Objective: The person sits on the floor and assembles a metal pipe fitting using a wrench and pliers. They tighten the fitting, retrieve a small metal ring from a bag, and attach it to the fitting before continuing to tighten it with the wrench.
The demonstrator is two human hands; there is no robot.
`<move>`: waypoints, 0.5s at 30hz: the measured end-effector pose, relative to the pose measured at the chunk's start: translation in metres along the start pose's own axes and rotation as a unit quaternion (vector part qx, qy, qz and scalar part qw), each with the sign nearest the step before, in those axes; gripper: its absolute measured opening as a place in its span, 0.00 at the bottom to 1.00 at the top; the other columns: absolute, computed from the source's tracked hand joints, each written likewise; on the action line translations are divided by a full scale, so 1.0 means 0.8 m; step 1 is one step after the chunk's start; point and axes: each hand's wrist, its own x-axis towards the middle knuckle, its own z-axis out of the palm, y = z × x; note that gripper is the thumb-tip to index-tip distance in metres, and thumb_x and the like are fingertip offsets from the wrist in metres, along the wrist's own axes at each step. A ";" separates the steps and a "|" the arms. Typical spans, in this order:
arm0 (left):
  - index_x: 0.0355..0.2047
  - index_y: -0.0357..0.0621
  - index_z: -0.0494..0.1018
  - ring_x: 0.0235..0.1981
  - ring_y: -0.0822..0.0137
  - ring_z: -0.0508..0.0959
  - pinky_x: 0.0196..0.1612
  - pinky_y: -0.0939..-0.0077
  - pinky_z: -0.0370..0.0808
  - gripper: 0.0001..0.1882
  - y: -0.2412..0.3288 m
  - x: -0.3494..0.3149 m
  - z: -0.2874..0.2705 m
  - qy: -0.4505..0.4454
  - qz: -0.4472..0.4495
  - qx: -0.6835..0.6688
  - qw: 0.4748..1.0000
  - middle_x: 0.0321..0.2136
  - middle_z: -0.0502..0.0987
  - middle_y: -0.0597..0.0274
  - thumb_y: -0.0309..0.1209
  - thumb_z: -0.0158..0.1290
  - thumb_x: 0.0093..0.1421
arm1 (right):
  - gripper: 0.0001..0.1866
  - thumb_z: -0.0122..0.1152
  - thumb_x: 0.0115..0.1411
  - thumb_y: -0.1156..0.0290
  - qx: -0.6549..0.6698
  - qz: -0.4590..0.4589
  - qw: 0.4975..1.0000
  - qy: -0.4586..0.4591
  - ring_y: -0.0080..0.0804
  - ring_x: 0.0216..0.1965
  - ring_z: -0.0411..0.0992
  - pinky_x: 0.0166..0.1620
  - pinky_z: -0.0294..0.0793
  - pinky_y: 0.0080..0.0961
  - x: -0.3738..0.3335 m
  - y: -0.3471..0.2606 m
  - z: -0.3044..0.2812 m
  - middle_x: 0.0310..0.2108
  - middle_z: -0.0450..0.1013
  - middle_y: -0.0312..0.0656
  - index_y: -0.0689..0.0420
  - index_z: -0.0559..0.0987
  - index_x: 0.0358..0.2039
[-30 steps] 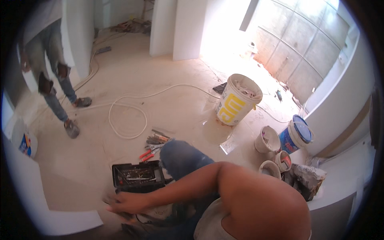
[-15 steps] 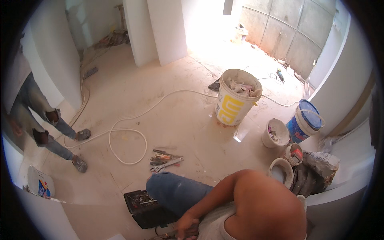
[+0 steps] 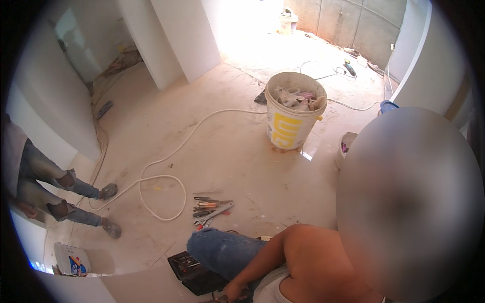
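Neither of my own hands shows. Close in front of me at the bottom crouches a co-worker, whose bare arm reaches down to the left. The co-worker's hand is closed around something dark that I cannot make out. Beside their jeans-covered knee lies an open black tool case with small metal pieces in it. Just beyond the knee, an adjustable wrench rests on the floor among several hand tools with dark and orange handles.
A big white bucket full of scraps stands mid-floor. A white cable loops across the tiles. At the left another person stands in ripped jeans near a small white bucket. A corded power tool lies far right.
My view has shifted slightly. The co-worker's head has come into view at the right and hides most of the smaller buckets there. Their hand remains low beside the tool case.
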 end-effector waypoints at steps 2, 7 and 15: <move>0.59 0.35 0.67 0.32 0.67 0.74 0.36 0.71 0.72 0.35 -0.002 -0.007 -0.006 0.004 -0.013 0.001 1.000 0.34 0.77 0.60 0.50 0.60 0.63 | 0.18 0.68 0.60 0.52 -0.008 -0.014 1.000 0.009 0.40 0.43 0.76 0.46 0.76 0.43 -0.006 -0.008 0.003 0.44 0.79 0.47 0.51 0.84 0.45; 0.59 0.36 0.67 0.30 0.69 0.74 0.35 0.73 0.72 0.35 -0.012 -0.034 -0.026 0.028 -0.045 0.000 0.999 0.33 0.77 0.62 0.51 0.60 0.64 | 0.18 0.69 0.59 0.53 -0.023 -0.098 0.994 0.044 0.40 0.42 0.76 0.46 0.76 0.43 -0.062 -0.051 0.006 0.43 0.79 0.47 0.51 0.85 0.43; 0.60 0.36 0.66 0.28 0.73 0.73 0.32 0.76 0.72 0.35 -0.049 -0.086 -0.082 0.062 -0.052 0.010 0.997 0.31 0.76 0.64 0.52 0.59 0.66 | 0.23 0.57 0.61 0.74 0.054 -0.228 0.970 -0.056 0.29 0.28 0.77 0.35 0.78 0.30 -0.216 -0.144 -0.048 0.32 0.77 0.43 0.63 0.72 0.57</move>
